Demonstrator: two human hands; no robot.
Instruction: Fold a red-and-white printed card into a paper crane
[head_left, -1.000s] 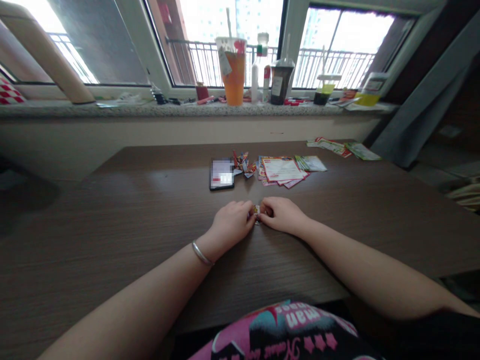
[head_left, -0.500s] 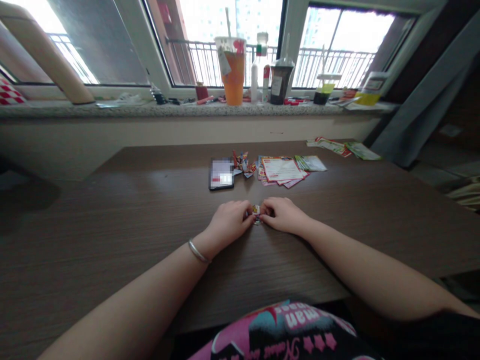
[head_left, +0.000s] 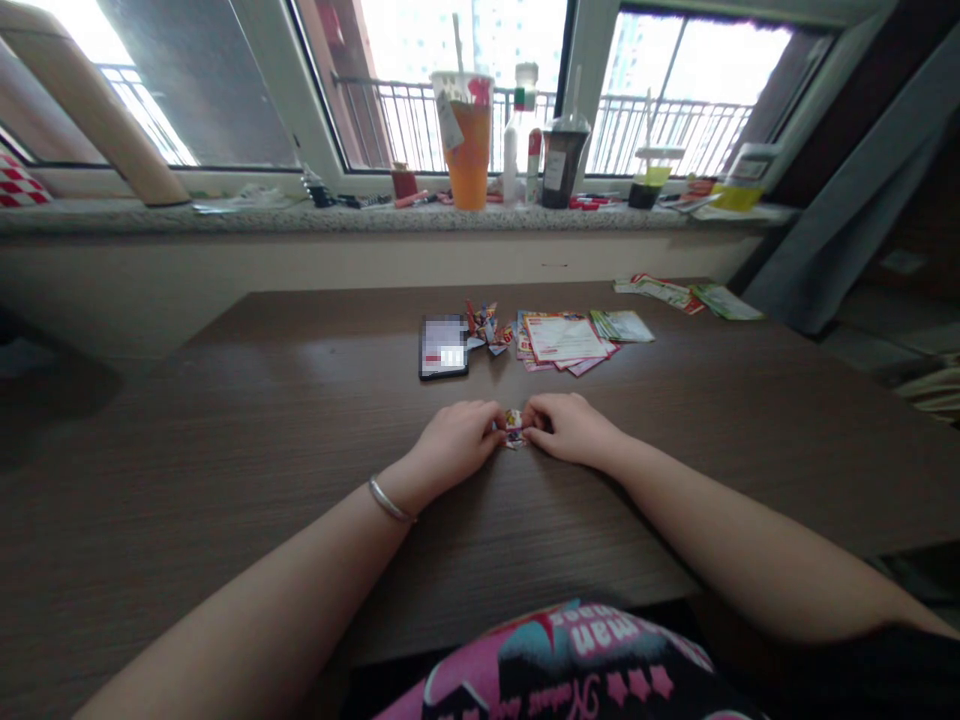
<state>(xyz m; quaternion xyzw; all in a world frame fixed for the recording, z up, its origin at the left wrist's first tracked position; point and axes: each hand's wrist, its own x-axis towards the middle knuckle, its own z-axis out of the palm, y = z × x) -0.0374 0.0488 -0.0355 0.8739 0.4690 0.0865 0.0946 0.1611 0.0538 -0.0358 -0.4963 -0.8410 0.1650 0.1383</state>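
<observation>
Between my fingertips, low over the brown table, is a small piece of printed paper (head_left: 514, 428) with white, yellow and purple patches; it looks folded. My left hand (head_left: 466, 437), with a silver bangle on its wrist, pinches the left edge. On the opposite edge, the fingers of my right hand (head_left: 568, 428) are closed. Beyond my hands lies a phone (head_left: 443, 347) with its screen lit. Touching its right side are folded paper pieces (head_left: 489, 330) in orange, white and blue.
A stack of printed paper sheets (head_left: 566, 338) lies right of the folded pieces, with green packets (head_left: 621, 326) beside it. More printed sheets (head_left: 667, 290) rest at the table's far right. On the windowsill (head_left: 360, 222) stand an orange drink cup (head_left: 470, 150), bottles and a dark cup (head_left: 562, 165).
My fingertips have moved slightly apart, so more of the small paper shows between them. The phone, sheets and folded pieces stay where they were.
</observation>
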